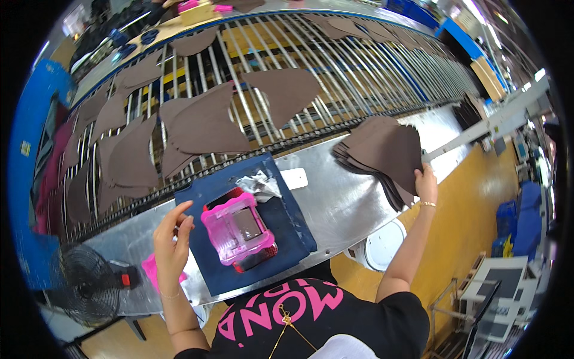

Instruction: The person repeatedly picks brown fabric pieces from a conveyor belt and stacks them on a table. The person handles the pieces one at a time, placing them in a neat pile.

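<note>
My right hand [426, 184] grips the edge of a fanned stack of brown cut fabric panels [382, 149] on the metal table's right part. My left hand [172, 242] is raised over the table's left part, fingers loosely bent and apart, with nothing visible in it. Just right of it, a pink plastic holder with wavy edges [224, 230] rests on a dark blue sheet [287, 227]. A red and black object [260, 257] shows partly from under the holder; its kind is hidden. Beside the holder lies a crumpled grey-white wrapper or cloth [261, 184].
Beyond the metal table [326, 206] runs a slatted conveyor [239, 54] with several brown panels [203, 122]. A black fan [86, 284] and a pink piece [152, 272] are at left. A white bucket [385, 245] stands below the table; a metal arm [490, 122] reaches in from the right.
</note>
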Demonstrator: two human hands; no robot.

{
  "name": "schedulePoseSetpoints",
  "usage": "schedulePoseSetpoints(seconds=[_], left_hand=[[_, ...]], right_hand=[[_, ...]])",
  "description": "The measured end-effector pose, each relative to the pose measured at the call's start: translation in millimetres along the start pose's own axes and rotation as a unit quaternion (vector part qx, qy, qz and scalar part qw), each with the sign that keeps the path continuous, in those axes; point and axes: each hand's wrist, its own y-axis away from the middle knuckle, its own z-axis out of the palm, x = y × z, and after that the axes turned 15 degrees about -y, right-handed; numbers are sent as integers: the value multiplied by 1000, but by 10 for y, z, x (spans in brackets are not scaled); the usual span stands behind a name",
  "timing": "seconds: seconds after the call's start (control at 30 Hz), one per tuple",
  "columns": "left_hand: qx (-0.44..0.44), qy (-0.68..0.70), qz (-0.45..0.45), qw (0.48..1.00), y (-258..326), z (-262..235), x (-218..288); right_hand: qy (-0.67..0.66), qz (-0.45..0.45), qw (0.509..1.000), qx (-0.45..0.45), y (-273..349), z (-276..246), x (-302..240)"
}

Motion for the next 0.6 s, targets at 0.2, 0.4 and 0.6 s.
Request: schedulePoseSetpoints(seconds=[0.2,0.4,0.6], left_hand=[[-2,6,49,999,-179,49,210],[91,246,-15,965,-400,253,283],[126,224,-47,965,-71,-594,-143]], right_hand=[[-305,-143,941,-23,212,-400,-1073],[-576,-252,766,-136,759,19,-2146],[-620,-212,652,-382,1276,429,-2720]])
